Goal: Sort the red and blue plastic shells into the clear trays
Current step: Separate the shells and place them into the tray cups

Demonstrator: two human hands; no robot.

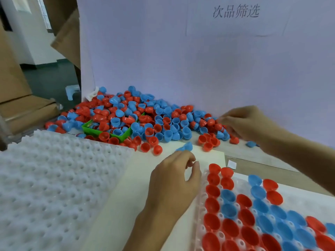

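A big pile of red and blue plastic shells point(145, 120) lies against the white back wall. At the lower right, a clear tray point(301, 200) holds shells dome-up in red and blue rows. My left hand point(174, 180) hovers at the tray's far left corner with fingers loosely curled and nothing visible in them. A single blue shell point(186, 146) lies blurred just beyond its fingertips. My right hand point(248, 124) reaches into the right end of the pile. Its fingers curl down over red shells, hiding whether it holds one.
A stack of empty white dimpled trays point(54, 178) fills the lower left. A green bin point(125, 135) sits half buried in the pile. The tray rests on a cream board point(145, 165). Cardboard boxes point(14, 84) stand at the far left.
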